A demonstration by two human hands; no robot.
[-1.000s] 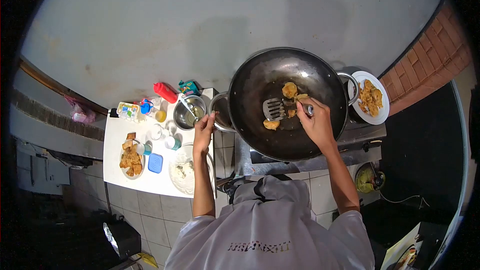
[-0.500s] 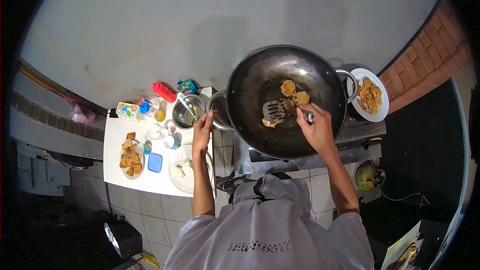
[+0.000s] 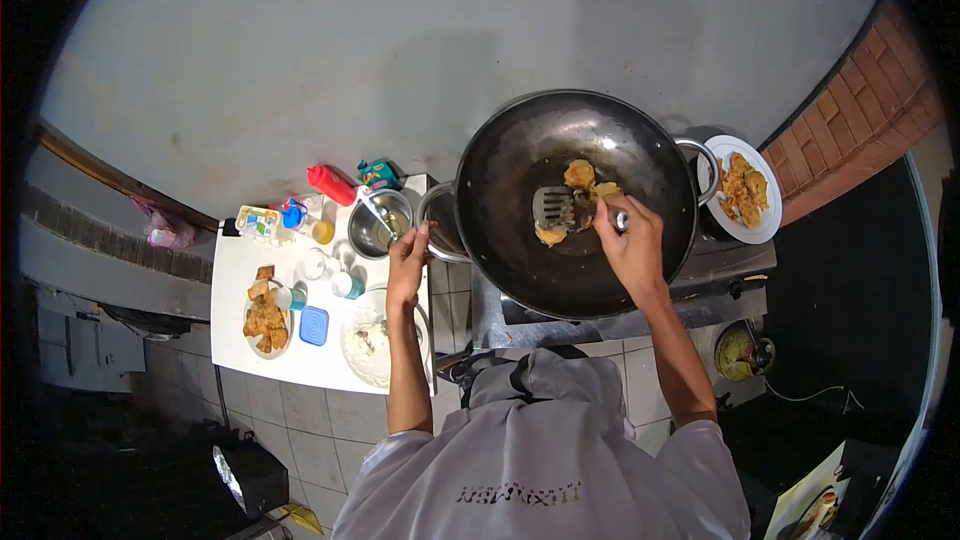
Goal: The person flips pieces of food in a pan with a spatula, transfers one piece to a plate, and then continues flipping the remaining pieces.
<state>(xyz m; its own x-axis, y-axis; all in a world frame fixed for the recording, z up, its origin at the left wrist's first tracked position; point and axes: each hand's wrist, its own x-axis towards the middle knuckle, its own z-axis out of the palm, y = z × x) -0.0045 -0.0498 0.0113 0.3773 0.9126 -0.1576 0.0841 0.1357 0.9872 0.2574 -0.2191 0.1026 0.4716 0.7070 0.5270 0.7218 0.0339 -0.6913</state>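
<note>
My right hand is closed around the handle of a slotted metal spatula, its head low in a large dark wok. Several browned fritters sit in the wok: one fritter lies towards the back, another fritter just below the spatula head. Part of the group is hidden behind my right hand and the spatula. At the wok's left side, my left hand has its fingers closed at the outer edge of the silver loop handle.
Fried pieces rest on a white plate right of the wok. The white table at left bears a metal bowl, a red bottle, a blue lid, a plate of fried pieces and a basin of pale batter.
The spatula head has turned and shifted slightly in the wok, and the fritters beside it have moved a little. My left hand stays at the handle.
</note>
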